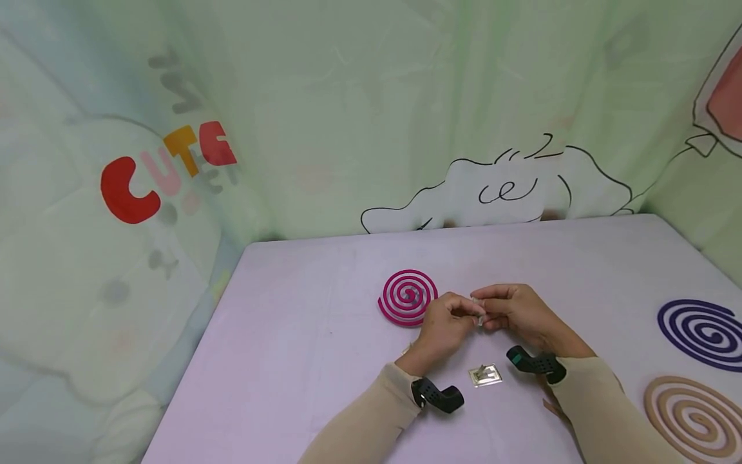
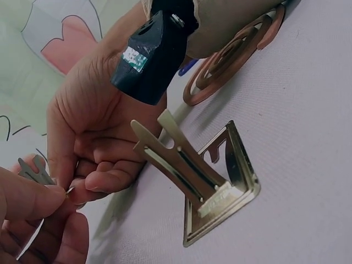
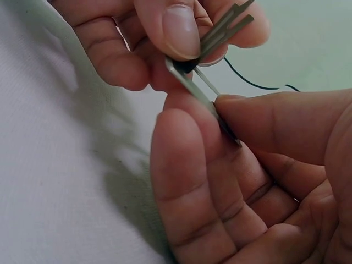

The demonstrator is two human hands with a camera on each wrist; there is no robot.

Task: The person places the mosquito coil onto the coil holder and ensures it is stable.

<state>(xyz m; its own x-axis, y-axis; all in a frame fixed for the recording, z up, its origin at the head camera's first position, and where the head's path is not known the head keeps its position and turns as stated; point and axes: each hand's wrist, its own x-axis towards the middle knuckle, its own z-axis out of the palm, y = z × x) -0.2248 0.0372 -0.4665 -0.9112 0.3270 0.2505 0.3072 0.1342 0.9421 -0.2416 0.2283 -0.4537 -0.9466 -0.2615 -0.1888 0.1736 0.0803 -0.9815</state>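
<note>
Between the two hands is a small metal mosquito coil stand with a raised forked tab (image 3: 225,30). My left hand (image 1: 449,325) pinches its tab side between thumb and fingers. My right hand (image 1: 518,316) pinches the plate's other edge, as the right wrist view shows. On the table below them lies a second coil stand (image 1: 485,375), its forked tab (image 2: 176,162) bent up from the square plate. Just behind the left hand is a magenta mosquito coil (image 1: 400,316), with greyish metal visible at its centre.
At the right lie a dark purple mosquito coil (image 1: 704,335) and a tan mosquito coil (image 1: 695,419). A pale metallic piece (image 1: 407,348) is mostly hidden by the left wrist. A brown strip (image 1: 555,410) shows beside the right sleeve. Printed curtains hang behind the table (image 1: 290,335).
</note>
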